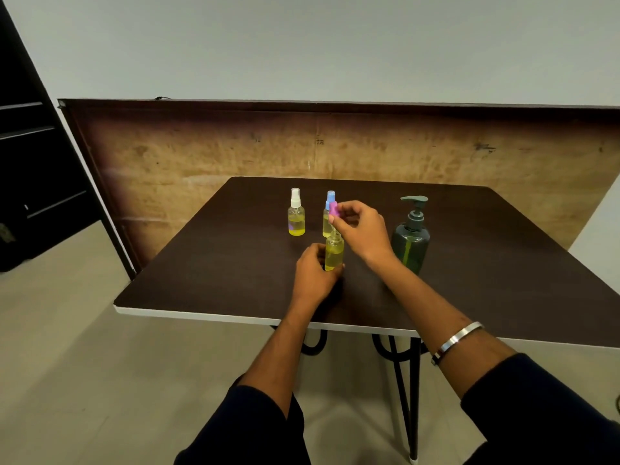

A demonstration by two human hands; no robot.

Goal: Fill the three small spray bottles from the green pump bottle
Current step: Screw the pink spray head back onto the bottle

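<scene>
My left hand (313, 271) grips a small clear bottle (334, 251) of yellow liquid, standing on the dark table (235, 263). Just above its open neck my right hand (360, 231) pinches a pink spray cap (333, 209), its thin tube reaching down toward the neck. Behind stand two more small bottles holding yellow liquid: one with a white cap (296, 213) to the left, one with a blue cap (328, 213) partly hidden by the pink cap and my fingers. The green pump bottle (411, 236) stands upright to the right of my right wrist.
A wooden board (302, 146) leans upright along the table's far edge. A dark shelving unit (30, 156) stands at the left. The table's white front edge (201, 315) runs close to my forearms, with black legs below.
</scene>
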